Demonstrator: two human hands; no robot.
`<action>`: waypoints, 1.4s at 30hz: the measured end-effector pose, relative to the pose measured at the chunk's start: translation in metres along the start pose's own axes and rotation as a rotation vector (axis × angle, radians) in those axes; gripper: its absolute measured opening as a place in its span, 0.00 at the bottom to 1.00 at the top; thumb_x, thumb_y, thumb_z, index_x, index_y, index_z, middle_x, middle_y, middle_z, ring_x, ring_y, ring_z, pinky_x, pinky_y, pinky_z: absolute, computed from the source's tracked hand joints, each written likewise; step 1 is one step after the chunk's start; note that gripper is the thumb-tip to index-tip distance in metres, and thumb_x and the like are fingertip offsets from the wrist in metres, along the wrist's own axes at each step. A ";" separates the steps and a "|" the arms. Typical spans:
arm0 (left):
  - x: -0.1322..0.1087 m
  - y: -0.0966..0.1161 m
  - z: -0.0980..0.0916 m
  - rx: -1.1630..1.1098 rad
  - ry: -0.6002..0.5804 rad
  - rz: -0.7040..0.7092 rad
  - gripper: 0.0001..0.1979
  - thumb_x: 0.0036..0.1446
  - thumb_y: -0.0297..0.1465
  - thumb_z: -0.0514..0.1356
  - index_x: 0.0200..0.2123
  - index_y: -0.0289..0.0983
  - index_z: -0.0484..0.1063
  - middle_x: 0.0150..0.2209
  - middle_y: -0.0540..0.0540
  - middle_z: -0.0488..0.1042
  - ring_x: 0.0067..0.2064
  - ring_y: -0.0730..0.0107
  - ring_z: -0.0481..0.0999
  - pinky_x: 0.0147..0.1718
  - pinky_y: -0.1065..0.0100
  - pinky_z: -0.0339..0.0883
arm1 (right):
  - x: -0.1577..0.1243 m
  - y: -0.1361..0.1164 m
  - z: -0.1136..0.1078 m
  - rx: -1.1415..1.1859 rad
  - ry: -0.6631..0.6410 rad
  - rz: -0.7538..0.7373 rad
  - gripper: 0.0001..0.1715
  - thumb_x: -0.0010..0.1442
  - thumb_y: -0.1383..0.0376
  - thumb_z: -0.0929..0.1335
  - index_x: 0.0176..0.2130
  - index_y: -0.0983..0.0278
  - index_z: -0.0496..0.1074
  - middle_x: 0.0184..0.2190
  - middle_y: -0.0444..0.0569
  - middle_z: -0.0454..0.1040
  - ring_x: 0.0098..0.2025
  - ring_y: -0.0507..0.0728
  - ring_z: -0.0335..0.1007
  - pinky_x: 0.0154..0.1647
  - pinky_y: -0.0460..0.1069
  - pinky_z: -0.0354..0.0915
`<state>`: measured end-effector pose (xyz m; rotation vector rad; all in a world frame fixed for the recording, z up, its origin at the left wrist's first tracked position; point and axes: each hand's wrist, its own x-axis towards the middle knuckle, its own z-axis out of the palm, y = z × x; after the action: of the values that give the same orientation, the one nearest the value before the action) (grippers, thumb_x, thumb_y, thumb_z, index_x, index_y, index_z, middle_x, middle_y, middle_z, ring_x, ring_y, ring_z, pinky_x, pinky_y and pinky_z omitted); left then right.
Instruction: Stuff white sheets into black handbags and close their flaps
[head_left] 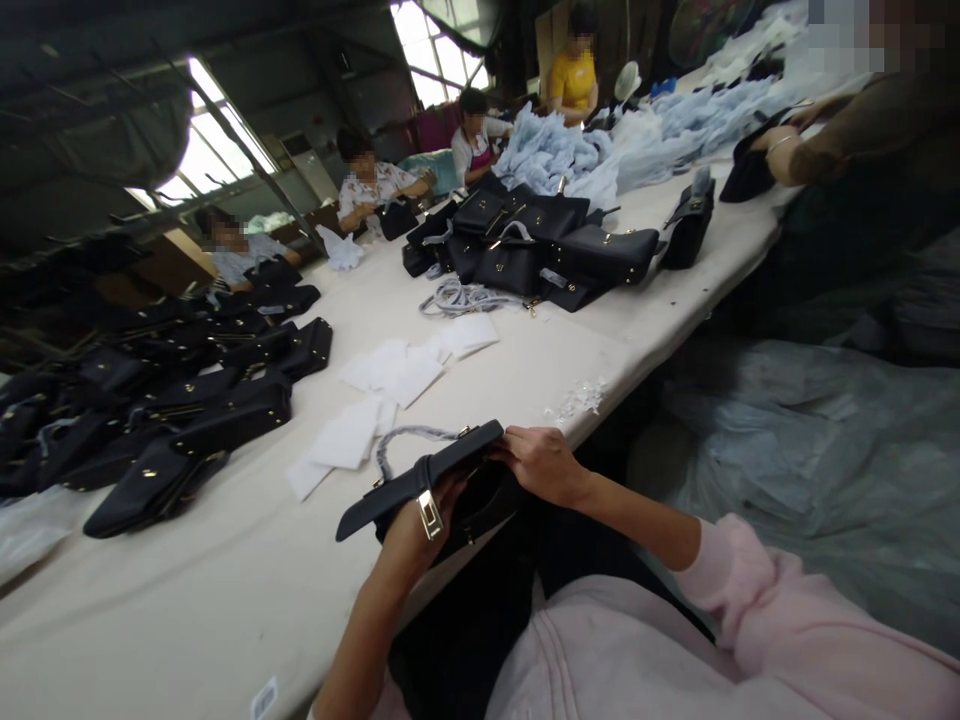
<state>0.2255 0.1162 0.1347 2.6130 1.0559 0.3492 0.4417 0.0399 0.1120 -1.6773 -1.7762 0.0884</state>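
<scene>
A black handbag [450,460] with a gold clasp and a handle wrapped in grey film is held at the near edge of the table, its flap raised. My left hand [412,535] reaches under the flap beside the clasp, its fingers partly hidden by the bag. At the bag's right end, my right hand [544,465] is closed on the flap's corner, thumb and fingers pressed together. The bag's opening faces me, and its inside is dark.
White foam sheets [405,370] lie beyond the bag. Black handbags are piled at the left [225,410] and farther back [525,240], near grey wrapped straps [465,298]. Clear plastic scraps [581,398] lie near the edge. Pale blue paper [555,145] and several people surround the table.
</scene>
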 end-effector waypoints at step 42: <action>-0.050 -0.011 0.028 0.321 0.821 -0.385 0.16 0.60 0.37 0.54 0.22 0.38 0.71 0.38 0.38 0.73 0.47 0.51 0.69 0.47 0.51 0.62 | 0.015 -0.023 -0.033 -0.137 -0.409 0.225 0.13 0.55 0.57 0.69 0.37 0.57 0.80 0.32 0.52 0.80 0.38 0.62 0.76 0.36 0.49 0.65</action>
<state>0.1927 0.0836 0.0995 2.4490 1.9639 1.3117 0.4397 0.0370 0.1552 -2.0688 -1.9074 0.4476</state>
